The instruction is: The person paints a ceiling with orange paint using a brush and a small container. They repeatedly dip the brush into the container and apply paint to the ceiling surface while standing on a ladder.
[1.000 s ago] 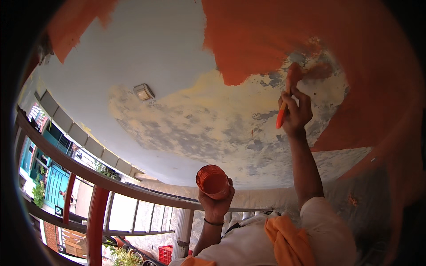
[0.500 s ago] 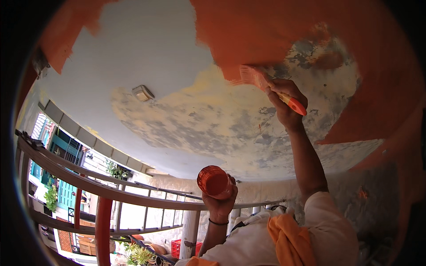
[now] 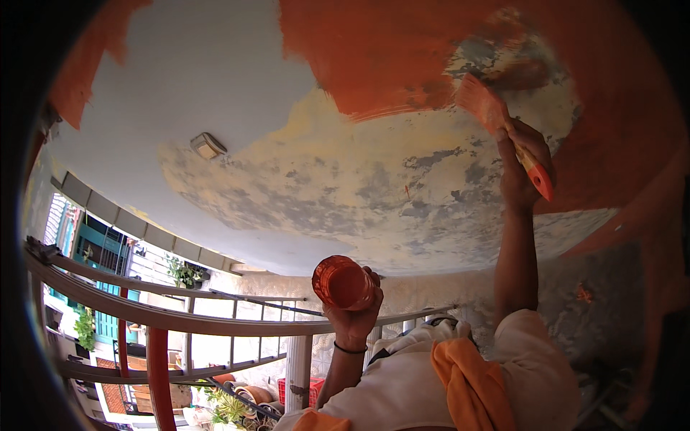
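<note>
Overhead, in the head view, the right hand is raised and closed around the orange handle of a flat paintbrush, whose paint-loaded bristles press against the patchy, peeling cream-and-grey ceiling at the edge of a fresh orange-red painted area. Lower down, the left hand grips a small round orange-stained paint pot, well apart from the brush. A small pale ceiling fixture sits to the left, and a curved metal balcony railing runs below.
</note>
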`<state>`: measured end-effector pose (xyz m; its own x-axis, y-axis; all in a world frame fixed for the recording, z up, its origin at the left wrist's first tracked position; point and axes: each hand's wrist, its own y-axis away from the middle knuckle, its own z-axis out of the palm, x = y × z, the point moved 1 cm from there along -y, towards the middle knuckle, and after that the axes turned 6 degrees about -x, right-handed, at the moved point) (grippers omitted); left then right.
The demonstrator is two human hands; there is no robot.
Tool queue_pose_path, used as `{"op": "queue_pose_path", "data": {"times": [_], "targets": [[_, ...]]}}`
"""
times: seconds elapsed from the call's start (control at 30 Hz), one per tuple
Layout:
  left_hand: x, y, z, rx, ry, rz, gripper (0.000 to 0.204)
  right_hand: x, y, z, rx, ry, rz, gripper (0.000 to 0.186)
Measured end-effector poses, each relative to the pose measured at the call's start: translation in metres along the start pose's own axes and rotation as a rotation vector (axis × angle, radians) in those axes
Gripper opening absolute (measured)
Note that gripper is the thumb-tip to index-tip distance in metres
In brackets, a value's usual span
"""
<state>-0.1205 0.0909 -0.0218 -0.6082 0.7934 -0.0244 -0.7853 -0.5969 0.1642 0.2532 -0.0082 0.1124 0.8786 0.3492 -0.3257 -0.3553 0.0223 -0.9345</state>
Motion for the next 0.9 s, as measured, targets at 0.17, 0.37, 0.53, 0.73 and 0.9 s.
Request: {"op": "queue_pose_path", "data": {"times": [0.17,0.37,0.53,0.73,0.9], "targets": [[0.000,0.002,-0.003,0.005,0.016,-0.017,0.063,-0.007,-0.012,-0.029,0.064,0.631,-0.269,0.026],[-0.008,-0.001,-0.001,0.004,0.010,-0.060,0.062,0.006,0.003,0.046,-0.069,0.958,-0.238,0.049],[-0.008,-0.002,0.000,-0.005,-0.010,-0.080,0.063,-0.012,0.023,0.098,-0.101,0.815,-0.315,0.042],[-0.006,0.003,0.004,0.086,-0.072,-0.059,0.054,-0.049,0.021,0.088,-0.228,0.184,-0.216,0.031],[-0.008,0.001,0.003,0.076,-0.020,-0.090,0.055,0.008,-0.007,0.029,-0.028,-0.261,0.310,0.018]]}}
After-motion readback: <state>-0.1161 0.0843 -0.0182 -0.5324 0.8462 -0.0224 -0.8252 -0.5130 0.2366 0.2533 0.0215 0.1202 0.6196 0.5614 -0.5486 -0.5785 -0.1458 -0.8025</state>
